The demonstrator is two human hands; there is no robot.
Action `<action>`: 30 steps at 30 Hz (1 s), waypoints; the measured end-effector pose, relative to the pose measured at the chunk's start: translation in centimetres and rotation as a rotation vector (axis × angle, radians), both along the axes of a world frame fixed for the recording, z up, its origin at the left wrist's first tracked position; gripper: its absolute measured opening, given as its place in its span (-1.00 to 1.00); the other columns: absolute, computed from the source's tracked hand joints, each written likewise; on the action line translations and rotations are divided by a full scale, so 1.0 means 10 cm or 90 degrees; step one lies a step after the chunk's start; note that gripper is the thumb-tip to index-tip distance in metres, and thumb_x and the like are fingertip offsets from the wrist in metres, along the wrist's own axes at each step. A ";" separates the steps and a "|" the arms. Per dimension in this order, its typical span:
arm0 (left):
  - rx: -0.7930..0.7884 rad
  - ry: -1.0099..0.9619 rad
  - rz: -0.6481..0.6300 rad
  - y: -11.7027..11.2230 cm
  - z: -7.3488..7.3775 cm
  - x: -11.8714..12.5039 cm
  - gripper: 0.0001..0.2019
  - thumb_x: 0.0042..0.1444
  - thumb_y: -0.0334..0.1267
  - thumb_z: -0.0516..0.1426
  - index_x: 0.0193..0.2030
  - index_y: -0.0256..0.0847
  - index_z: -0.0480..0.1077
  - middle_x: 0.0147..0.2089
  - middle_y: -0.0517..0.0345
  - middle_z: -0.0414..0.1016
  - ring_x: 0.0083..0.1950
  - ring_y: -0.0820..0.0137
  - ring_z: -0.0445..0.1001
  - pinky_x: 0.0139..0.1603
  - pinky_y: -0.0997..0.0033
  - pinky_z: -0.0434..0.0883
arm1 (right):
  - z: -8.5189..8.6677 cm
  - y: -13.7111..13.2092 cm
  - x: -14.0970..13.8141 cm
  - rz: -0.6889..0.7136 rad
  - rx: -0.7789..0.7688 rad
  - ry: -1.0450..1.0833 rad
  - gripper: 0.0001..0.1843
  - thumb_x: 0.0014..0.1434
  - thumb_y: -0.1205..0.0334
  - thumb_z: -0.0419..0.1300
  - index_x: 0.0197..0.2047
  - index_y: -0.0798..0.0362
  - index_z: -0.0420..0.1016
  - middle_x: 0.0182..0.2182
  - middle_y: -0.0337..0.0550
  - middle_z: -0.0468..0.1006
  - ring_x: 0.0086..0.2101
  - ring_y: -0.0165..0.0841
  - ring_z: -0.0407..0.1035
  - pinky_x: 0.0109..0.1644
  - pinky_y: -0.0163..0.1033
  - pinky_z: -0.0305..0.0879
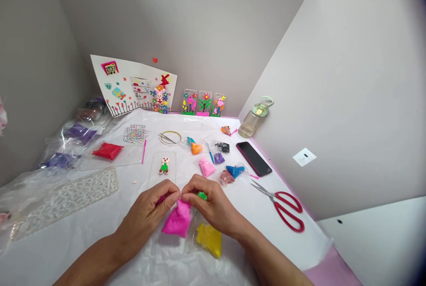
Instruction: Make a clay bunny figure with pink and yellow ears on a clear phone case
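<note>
Plain grey walls (186, 24) meet in a corner over a table spread with a white sheet (259, 215), and from where I stand the work sits at its near middle. There a bright pink bag (178, 224) hangs just above the sheet, its gathered neck pinched between the fingertips of the left hand (159, 201) and the right hand (213, 204). Both grips are tight; whether the neck is being undone or closed I can't tell.

Just beyond the hands lies a transparent case (169, 161) with a small figure (164, 167) on it, already given a head, green clothes and brown feet. It takes up only a small part of the case, so I'd judge the work to be at an early stage, with the pink not yet out of its bag.

A yellow bag (209, 238) lies below the right hand, and a light pink bag (207, 167) beyond it. Red-handled scissors (289, 210) and a phone (254, 158) lie to the right. At the back, three decorated panels (205, 103) stand near a propped drawing (128, 86), looking finished.
</note>
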State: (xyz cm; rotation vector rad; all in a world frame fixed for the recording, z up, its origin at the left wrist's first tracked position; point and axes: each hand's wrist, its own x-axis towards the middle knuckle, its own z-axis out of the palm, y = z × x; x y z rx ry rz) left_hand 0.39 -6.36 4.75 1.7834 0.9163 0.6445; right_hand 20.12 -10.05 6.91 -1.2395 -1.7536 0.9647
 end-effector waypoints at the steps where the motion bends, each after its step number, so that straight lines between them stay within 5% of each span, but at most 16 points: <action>1: 0.003 0.002 0.001 0.00 -0.01 0.00 -0.66 0.35 0.05 -0.02 -0.33 -0.10 0.34 -0.38 0.28 0.34 -0.32 0.34 0.31 -0.26 0.40 0.23 | 0.01 0.00 0.01 0.007 -0.012 -0.004 -0.86 0.33 0.23 0.20 -0.26 0.02 0.56 -0.33 -0.23 0.51 -0.30 -0.39 0.37 -0.21 -0.30 0.28; 9: -0.019 0.016 -0.022 -0.01 -0.02 0.00 -0.70 0.31 0.00 0.04 -0.37 -0.11 0.29 -0.46 0.32 0.24 -0.40 0.38 0.21 -0.36 0.42 0.15 | -0.02 0.00 0.02 0.041 -0.091 -0.028 -0.87 0.28 0.26 0.25 -0.33 0.05 0.53 -0.39 -0.28 0.50 -0.37 -0.43 0.32 -0.29 -0.33 0.22; 13: -0.097 -0.075 0.022 0.01 -0.05 0.01 -0.67 0.27 0.01 0.13 -0.42 -0.14 0.31 -0.49 0.34 0.20 -0.43 0.42 0.17 -0.39 0.43 0.14 | -0.03 0.03 0.02 0.041 -0.083 0.036 -0.82 0.28 0.17 0.25 -0.33 0.06 0.54 -0.40 -0.26 0.50 -0.37 -0.42 0.33 -0.27 -0.33 0.25; 17: -0.215 -0.224 0.117 0.07 -0.04 -0.01 -0.70 0.36 0.03 0.04 -0.15 -0.11 0.45 -0.40 0.32 0.25 -0.41 0.46 0.23 -0.35 0.49 0.32 | -0.10 0.14 0.13 -0.089 0.005 0.007 -0.74 0.33 0.11 0.17 -0.32 0.08 0.52 -0.42 -0.22 0.50 -0.40 -0.41 0.35 -0.34 -0.34 0.29; 21: -0.459 -0.453 0.181 0.14 0.02 -0.03 -0.80 0.34 -0.30 0.10 -0.08 -0.27 0.55 -0.06 0.03 0.51 -0.01 0.35 0.50 0.05 0.42 0.50 | -0.27 0.29 0.30 -0.217 0.078 -0.114 -0.74 0.35 0.16 0.10 -0.28 0.08 0.53 -0.40 -0.16 0.54 -0.40 -0.35 0.40 -0.30 -0.28 0.37; 24: -0.554 -0.531 0.201 0.18 0.04 -0.02 -0.74 0.36 -0.41 0.04 -0.12 -0.39 0.58 0.01 -0.15 0.57 0.10 0.21 0.55 0.10 0.32 0.55 | -0.36 0.36 0.39 -0.270 0.119 -0.182 -0.77 0.31 0.22 0.12 -0.09 0.11 0.56 -0.19 0.04 0.59 -0.19 -0.16 0.46 -0.04 0.00 0.43; 26: -0.583 -0.556 0.200 0.16 0.05 0.01 -0.69 0.40 -0.37 0.01 -0.13 -0.41 0.59 0.02 -0.19 0.59 0.12 0.19 0.56 0.12 0.30 0.55 | -0.36 0.36 0.40 -0.299 0.159 -0.215 -0.66 0.32 0.22 0.11 0.09 0.15 0.49 0.04 0.21 0.51 0.06 -0.02 0.39 0.18 0.20 0.30; 30: -0.631 -0.588 0.141 -0.02 0.12 0.14 -0.63 0.44 -0.22 -0.01 -0.13 -0.37 0.60 0.02 -0.16 0.62 0.22 0.19 0.51 0.33 0.25 0.38 | -0.22 0.20 0.18 -0.256 0.384 -0.318 -0.50 0.46 0.18 -0.04 0.39 0.12 0.17 0.34 0.19 0.25 0.38 -0.11 0.05 0.42 0.16 0.03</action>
